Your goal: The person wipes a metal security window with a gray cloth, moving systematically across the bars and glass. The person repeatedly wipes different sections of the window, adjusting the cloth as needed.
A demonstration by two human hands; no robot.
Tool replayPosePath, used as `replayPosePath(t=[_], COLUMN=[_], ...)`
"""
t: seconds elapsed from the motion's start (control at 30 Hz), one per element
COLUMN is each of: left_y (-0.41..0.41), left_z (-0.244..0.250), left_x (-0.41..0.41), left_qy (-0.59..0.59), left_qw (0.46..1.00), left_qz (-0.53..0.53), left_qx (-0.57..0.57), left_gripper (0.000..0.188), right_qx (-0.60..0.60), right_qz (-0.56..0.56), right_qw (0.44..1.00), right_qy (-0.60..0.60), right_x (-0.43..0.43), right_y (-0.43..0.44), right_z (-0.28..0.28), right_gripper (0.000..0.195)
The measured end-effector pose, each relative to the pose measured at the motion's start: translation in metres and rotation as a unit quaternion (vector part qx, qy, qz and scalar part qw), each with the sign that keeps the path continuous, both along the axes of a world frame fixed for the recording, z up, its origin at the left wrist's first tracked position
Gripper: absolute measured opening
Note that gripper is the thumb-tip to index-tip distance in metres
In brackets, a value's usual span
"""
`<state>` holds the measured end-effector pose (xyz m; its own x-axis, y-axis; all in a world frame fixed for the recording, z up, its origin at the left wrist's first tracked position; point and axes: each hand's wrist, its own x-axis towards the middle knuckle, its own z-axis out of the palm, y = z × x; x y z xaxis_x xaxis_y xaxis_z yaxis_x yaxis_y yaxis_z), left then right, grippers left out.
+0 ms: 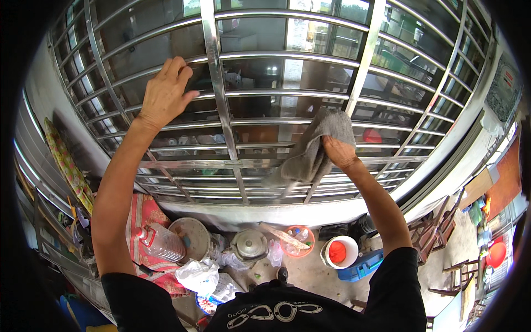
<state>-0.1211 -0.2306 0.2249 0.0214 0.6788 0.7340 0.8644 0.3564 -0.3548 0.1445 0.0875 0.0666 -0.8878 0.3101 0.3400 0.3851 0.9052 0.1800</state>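
A stainless steel window grille point(213, 54) fills the view before me, with glass panes behind its bars. My left hand point(166, 91) is raised to the upper left part, its fingers bent over a horizontal bar point(137, 76). The left thumb reaches towards the bar below, and the fingertips are partly hidden. At the lower right of the grille, my right hand point(339, 150) is shut on a grey cloth point(305, 155). The cloth hangs bunched against the bars, draped over the fingers, its lower end blurred.
Below the sill point(257, 213) stand a lidded metal pot point(249, 245), an orange basket point(298, 232) of bottles, a white bucket point(352, 249) and a blue case point(361, 267). A large plastic bottle point(164, 242) and white bags point(199, 276) lie left. Wooden chairs point(435, 232) stand right.
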Motion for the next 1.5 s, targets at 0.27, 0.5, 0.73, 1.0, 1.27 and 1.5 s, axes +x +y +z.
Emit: replayPosePath(t=[0.27,0.5,0.73,1.0,1.27,1.5], left_y=[-0.011,0.017,0.019,0.026,0.022,0.024], left_z=[0.016,0.033,0.023,0.028,0.036,0.029], left_x=[-0.044,-0.082,-0.086,-0.076,-0.075,-0.074], left_qy=[0.064,-0.132,-0.046,-0.06,-0.132,-0.137], left_qw=[0.998,0.982,0.991,0.985,0.974,0.969], left_qz=[-0.008,0.134,0.12,0.161,0.185,0.207], left_qx=[0.021,-0.029,0.032,0.02,0.008,-0.004], left_gripper=[0.054,0.046,0.031,0.028,0.026,0.025], right_qx=[0.045,-0.021,-0.028,-0.07,0.169,0.087], right_qz=[0.172,0.175,0.278,0.31,0.145,0.092], right_qw=[0.983,0.984,0.96,0.948,0.972,0.988], right_qy=[0.054,-0.031,-0.033,0.022,0.067,-0.087], right_x=[-0.027,-0.033,-0.102,-0.154,-0.032,-0.018], right_y=[0.019,0.009,-0.049,-0.093,-0.002,0.003], right_z=[0.018,0.048,0.051,0.042,0.034,0.054], right_gripper=[0.032,0.038,0.021,0.017,0.024,0.03])
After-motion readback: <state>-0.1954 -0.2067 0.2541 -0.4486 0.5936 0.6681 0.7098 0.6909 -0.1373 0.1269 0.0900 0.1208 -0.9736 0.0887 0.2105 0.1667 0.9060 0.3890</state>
